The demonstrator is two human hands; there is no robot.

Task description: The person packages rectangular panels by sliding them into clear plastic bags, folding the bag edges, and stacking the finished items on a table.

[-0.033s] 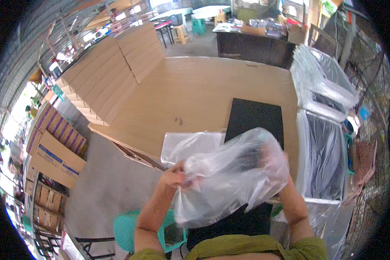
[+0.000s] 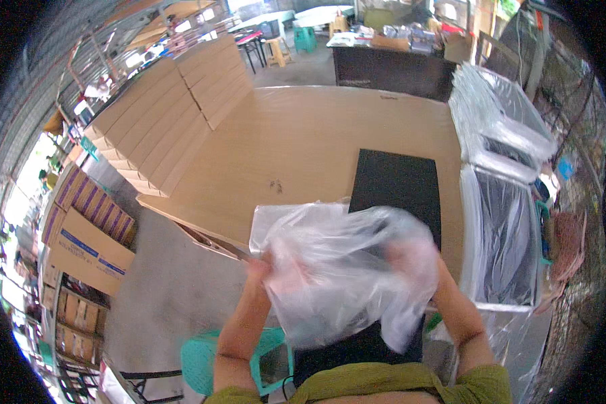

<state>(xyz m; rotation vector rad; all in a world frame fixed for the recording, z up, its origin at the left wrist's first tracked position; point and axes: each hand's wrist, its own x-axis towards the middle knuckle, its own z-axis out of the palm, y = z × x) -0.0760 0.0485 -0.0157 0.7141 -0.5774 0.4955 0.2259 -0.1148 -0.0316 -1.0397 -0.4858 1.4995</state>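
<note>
A clear plastic bag (image 2: 343,283) is stretched in the air between my two hands, crumpled and blurred by motion. My left hand (image 2: 284,266) grips its left side, partly behind the film. At the other side my right hand (image 2: 411,259) shows through the plastic and holds the bag there; its fingers are smeared. Beneath and beyond the bag, flat clear plastic sheets or bags (image 2: 289,214) lie at the near edge of the brown worktable (image 2: 296,141). A flat black panel (image 2: 396,182) lies to their right, its near part covered by the bag.
Long cardboard boxes (image 2: 161,124) are stacked at the table's left. Along the right side lie black panels wrapped in plastic (image 2: 501,236), with another wrapped pile (image 2: 501,121) behind. A green stool (image 2: 202,360) stands near my left arm. More cartons (image 2: 91,249) stand far left.
Both hands have shifted slightly with the bag. Its raised right part has sunk lower, and its loose lower right end now hangs further down.
</note>
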